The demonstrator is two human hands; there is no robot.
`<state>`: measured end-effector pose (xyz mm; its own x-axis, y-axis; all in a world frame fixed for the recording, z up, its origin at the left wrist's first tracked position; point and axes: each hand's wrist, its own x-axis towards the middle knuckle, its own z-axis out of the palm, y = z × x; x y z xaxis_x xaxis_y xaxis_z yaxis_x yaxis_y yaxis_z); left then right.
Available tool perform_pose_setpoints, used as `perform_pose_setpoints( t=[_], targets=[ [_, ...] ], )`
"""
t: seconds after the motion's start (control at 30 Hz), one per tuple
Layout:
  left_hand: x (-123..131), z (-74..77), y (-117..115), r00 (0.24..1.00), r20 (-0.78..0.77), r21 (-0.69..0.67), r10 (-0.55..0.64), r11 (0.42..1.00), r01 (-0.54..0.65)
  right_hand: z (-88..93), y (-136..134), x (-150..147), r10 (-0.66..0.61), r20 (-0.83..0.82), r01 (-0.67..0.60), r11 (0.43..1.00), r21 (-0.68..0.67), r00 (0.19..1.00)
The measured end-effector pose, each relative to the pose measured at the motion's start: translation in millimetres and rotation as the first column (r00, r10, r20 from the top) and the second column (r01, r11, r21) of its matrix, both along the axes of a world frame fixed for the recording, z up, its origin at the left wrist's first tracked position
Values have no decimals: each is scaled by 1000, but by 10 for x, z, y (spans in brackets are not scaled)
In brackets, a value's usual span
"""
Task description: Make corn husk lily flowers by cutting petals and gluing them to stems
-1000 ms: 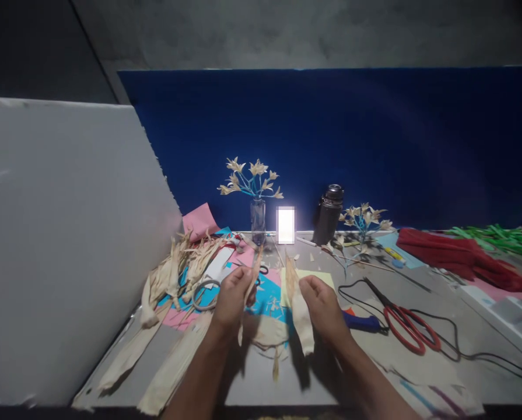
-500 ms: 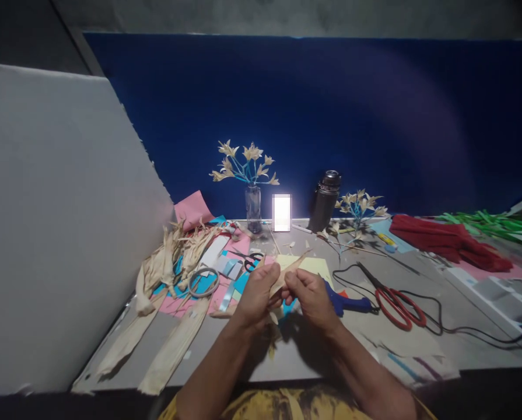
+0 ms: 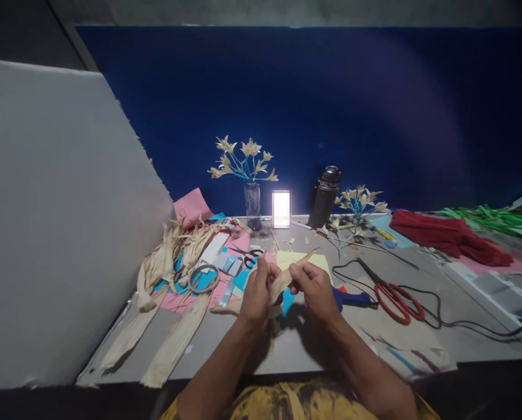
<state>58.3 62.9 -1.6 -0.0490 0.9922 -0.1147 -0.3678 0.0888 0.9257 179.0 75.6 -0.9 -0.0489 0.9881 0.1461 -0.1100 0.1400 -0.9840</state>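
Note:
Between my hands, above the near middle of the table, is a pale dried corn husk strip (image 3: 281,284). My left hand (image 3: 257,294) is closed on its lower left part. My right hand (image 3: 315,290) pinches it farther up, and a pointed tip sticks out past the fingers. Just behind lies a yellow paper sheet (image 3: 322,261). Beyond my right hand a blue glue gun (image 3: 354,299) is partly hidden. Small black-handled scissors (image 3: 251,258) rest behind my left hand. A roll of tape (image 3: 204,279) lies to the left on coloured paper.
Husks (image 3: 167,262) are heaped at left beside a white panel (image 3: 59,233). Husk flowers (image 3: 245,157) stand in a glass vase (image 3: 252,205); a dark flask (image 3: 325,197) is farther right. Red-handled scissors (image 3: 398,302) lie among black cord, near red cloth (image 3: 451,238).
The husk strip has turned in my hands and shows more of its broad side. My left fingers have shifted along it, while my right hand still pinches it.

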Motion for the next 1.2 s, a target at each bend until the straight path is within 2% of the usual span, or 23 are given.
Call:
perform_pose_setpoints(
  t=[0.13, 0.3, 0.43, 0.53, 0.67, 0.77, 0.83, 0.93, 1.0, 1.1, 1.2],
  targets=[
    [46, -22, -30, 1000, -1, 24, 4, 1000, -4, 2, -21, -4, 20, -24, -20, 1000, 4, 1000],
    [89, -6, -68, 991, 120, 19, -53, 999, 51, -65, -26, 8, 90, -155, -104, 991, -83, 984],
    [10, 16, -113, 958, 237, 60, -159, 987, 149, -112, -36, -5, 81, -256, -117, 985, -127, 963],
    [-86, 10, -138, 942, 257, 75, -217, 976, 204, -98, -29, -9, 36, -269, -83, 982, -168, 963],
    [-190, -7, -148, 971, 174, 78, -164, 985, 152, -42, -1, 11, -20, -312, -49, 976, -213, 950],
    [-214, -24, -153, 996, 52, 101, -77, 992, 71, -41, -12, 0, 54, -347, -135, 967, -215, 936],
    [-203, -49, -163, 996, -72, 119, -45, 991, 53, -66, -37, -33, 137, -308, -202, 961, -190, 941],
    [-164, -107, -180, 980, -199, 143, 4, 989, 25, -92, -77, -101, 173, -256, -218, 962, -162, 951],
    [-140, -149, -186, 980, -199, 126, 20, 992, 5, -81, -96, -136, 144, -342, -227, 950, -216, 929],
    [-127, -192, -184, 986, -164, 103, 40, 994, -23, -42, -108, -160, 128, -530, -340, 883, -325, 839],
    [-136, -203, -181, 973, -222, 144, 64, 989, -32, -32, -104, -156, 162, -613, -441, 832, -336, 773]
  ],
)
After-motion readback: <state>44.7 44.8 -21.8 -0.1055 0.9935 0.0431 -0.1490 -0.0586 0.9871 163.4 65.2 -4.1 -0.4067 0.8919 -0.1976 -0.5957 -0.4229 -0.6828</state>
